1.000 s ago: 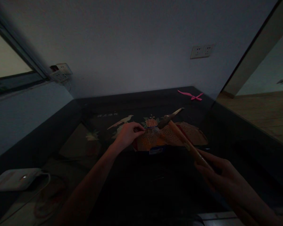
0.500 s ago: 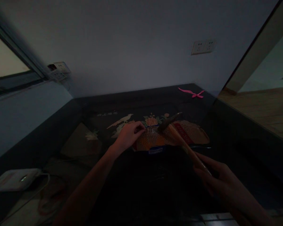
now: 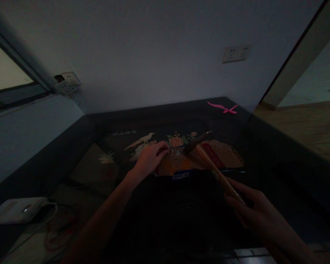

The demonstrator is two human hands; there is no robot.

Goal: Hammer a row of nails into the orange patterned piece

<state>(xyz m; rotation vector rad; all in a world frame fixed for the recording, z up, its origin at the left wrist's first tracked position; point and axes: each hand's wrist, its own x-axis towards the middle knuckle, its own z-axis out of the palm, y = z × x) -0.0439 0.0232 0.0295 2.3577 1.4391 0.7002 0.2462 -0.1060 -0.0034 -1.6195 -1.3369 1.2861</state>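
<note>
While clamping the dark-headed hammer (image 3: 195, 143) by its wooden handle (image 3: 219, 176) in the right hand (image 3: 254, 207), holds left hand (image 3: 150, 157) pinched shut at speckled, orange-and-tan, red-banded piece (image 3: 176, 163).

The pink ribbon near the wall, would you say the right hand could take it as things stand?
Probably not straight away: the right hand is closed round the wooden-handled hammer, though nothing tall stands between it and the pink ribbon.

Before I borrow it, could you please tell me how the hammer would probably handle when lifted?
The hammer probably feels head-heavy, as its dark head looks like metal. The straight, seemingly wooden handle should stay stiff, though its glossy surface might slip slightly.
</note>
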